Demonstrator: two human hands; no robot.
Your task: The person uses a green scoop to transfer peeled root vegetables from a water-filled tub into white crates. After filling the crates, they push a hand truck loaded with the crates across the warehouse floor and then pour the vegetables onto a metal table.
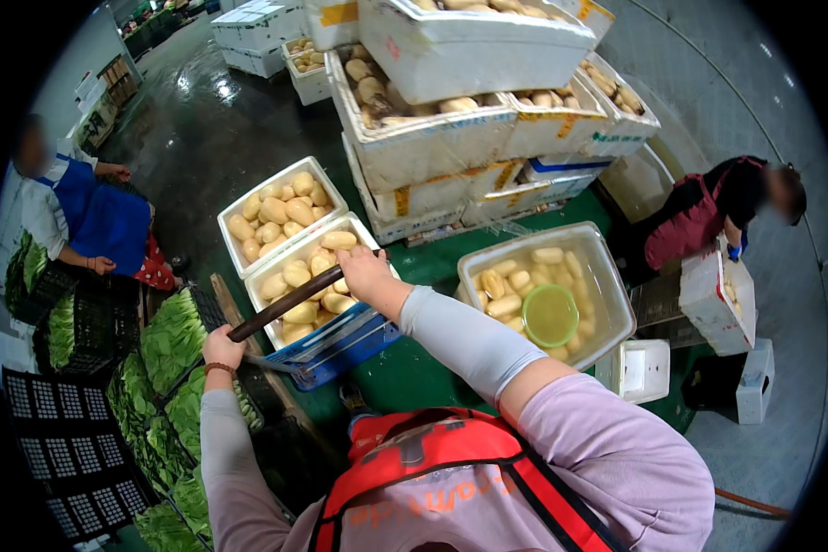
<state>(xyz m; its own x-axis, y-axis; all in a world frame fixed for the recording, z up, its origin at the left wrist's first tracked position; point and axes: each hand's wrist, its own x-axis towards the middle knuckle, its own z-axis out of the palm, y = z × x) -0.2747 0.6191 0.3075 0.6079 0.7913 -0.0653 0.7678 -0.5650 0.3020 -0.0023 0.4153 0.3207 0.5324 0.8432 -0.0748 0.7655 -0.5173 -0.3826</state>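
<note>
The person's left hand point(223, 349) and right hand point(366, 273), set apart, both clamp a dark pole point(290, 305). It slants over a white box point(257, 304) of pale roots point(297, 274), near a blue crate point(345, 357).

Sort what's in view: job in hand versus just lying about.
In hand: long dark pole, gripped by left hand and right hand; probably white foam box of pale roots beneath it.
Apparently lying about: leafy green vegetables, small open white box.

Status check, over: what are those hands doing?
Left hand, right hand: closed round dark pole. Pole slants before pale roots in white box. Blue crate nearby.
</note>
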